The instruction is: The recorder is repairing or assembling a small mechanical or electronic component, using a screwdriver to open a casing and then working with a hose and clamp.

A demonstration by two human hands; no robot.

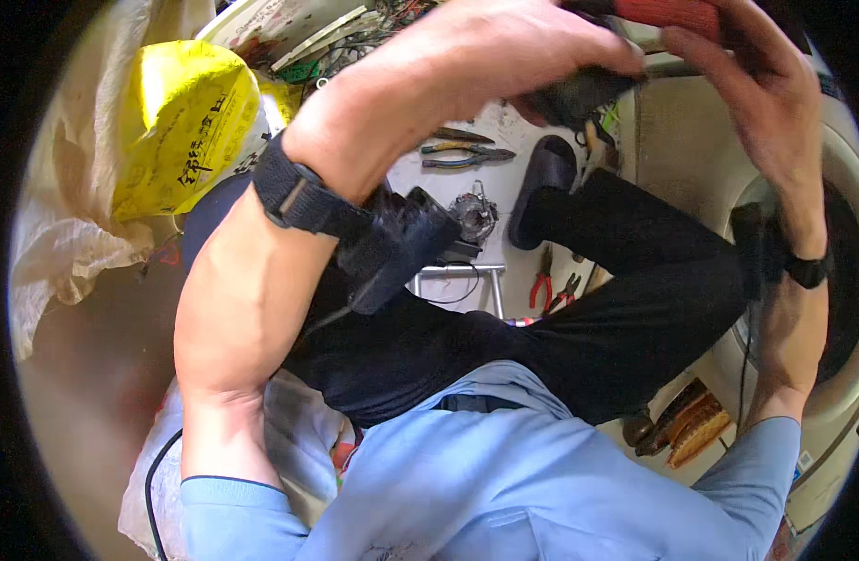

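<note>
Both hands are raised at the top right, with parts cut off by the picture's edge. My left hand [551,37] has its fingers bent over a dark object [588,96], whose kind I cannot make out. My right hand [761,79] curls around a red thing [672,12]; its far end runs out of view. A black strap [303,196] wraps my left wrist, with a black device [401,243] beside it. Another black band [807,271] circles my right wrist.
Pliers [467,157] and red-handled pliers [542,283] lie on the floor near my slippered foot [546,182]. A small metal part [474,215] stands by a metal frame [459,271]. A yellow bag [191,122] is left, a white drum-like machine [729,346] right, and brushes [696,425] lower right.
</note>
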